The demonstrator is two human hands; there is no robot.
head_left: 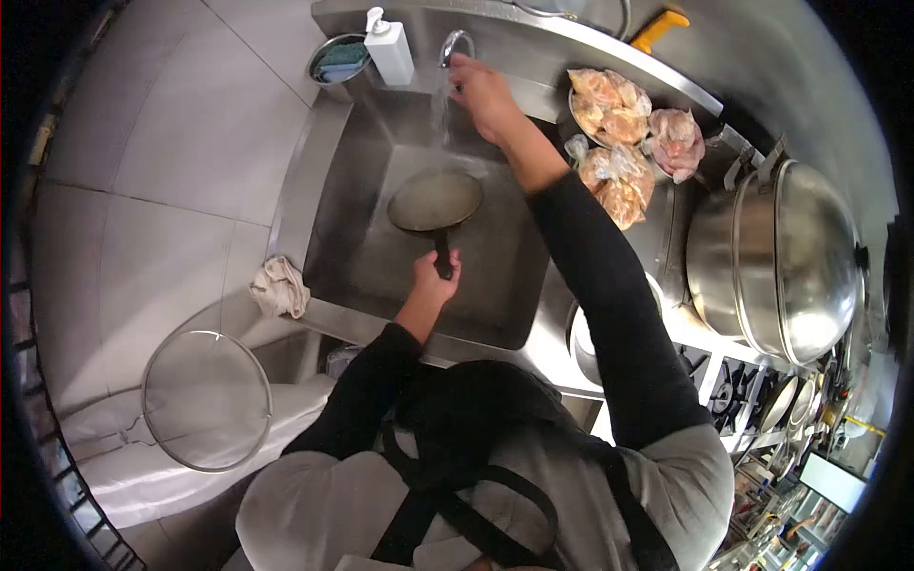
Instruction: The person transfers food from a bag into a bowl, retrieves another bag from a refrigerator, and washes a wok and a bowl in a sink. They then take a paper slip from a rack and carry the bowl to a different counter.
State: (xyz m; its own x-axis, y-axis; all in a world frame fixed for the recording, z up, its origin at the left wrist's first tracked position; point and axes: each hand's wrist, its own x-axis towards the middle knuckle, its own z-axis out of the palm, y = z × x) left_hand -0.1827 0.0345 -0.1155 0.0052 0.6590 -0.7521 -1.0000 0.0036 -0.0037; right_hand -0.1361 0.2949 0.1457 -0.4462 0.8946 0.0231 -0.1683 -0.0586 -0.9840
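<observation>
pan handle (444,253) end hidden in left hand (433,281); tap (455,40) partly hidden behind right hand (484,90).

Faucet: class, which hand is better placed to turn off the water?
Likely right: the right hand is at the faucet, while the left hand grips the pan in the sink.

1 pan (435,200) in 1 sink (376,262), 1 faucet (455,43), 1 soap dispenser (388,49), 1 sponge bowl (338,59) — also 1 rag (279,287), 1 mesh strainer (205,400), 1 big steel pot (776,257). Meat bags (624,124) — 3 I can make out for sure, pile too bunched to tell beyond that.
</observation>
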